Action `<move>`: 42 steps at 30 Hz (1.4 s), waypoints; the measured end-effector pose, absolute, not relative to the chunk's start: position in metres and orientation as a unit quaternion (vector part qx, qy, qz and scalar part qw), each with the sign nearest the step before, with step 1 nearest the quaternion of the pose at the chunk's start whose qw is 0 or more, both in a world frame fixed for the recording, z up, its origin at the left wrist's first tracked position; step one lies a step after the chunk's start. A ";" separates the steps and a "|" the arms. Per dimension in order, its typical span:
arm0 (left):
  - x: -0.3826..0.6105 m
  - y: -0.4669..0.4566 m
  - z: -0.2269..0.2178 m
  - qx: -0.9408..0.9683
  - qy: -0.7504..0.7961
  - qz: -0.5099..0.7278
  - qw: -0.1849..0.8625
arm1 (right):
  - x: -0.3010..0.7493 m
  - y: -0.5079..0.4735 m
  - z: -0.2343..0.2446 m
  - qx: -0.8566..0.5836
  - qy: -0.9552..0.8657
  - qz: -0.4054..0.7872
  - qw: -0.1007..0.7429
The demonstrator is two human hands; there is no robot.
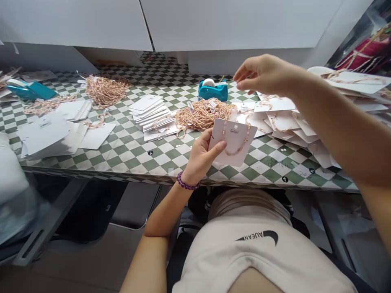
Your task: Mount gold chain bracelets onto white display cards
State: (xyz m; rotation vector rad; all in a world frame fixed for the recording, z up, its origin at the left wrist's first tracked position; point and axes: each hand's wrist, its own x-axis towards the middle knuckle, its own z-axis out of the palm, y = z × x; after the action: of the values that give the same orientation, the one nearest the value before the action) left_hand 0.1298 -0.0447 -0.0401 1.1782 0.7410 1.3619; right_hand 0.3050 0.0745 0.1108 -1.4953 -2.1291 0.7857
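Note:
My left hand [203, 156] is closed on the left edge of a white display card [220, 159], its thumb across the front. A beaded necklace [235, 154] in pink and gold hangs in a loop on that card, which is tilted up above the table. My right hand [253, 74] is raised to the right of a teal tape dispenser [213, 90], apart from it. Its fingers are bent together, and whatever they may hold is too small to make out. Behind the card lies a heap of beaded strands [203, 114].
Blank cards [150, 109] are stacked left of the heap. Carded necklaces [293, 122] pile up on the right. Farther left are another bead bundle [106, 90], loose cards [45, 132] and a second tape dispenser [32, 90]. A checkered cloth [152, 162] covers the table.

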 end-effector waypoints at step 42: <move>0.131 -0.055 -0.032 0.566 0.259 0.590 0.514 | 0.324 -0.099 -0.034 -0.409 -0.602 0.355 0.587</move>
State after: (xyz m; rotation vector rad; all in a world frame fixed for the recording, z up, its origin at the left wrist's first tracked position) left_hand 0.1307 -0.0549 -0.0325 1.3607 0.6225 1.4186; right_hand 0.3244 -0.0992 -0.0344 -0.9538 -1.4029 0.8266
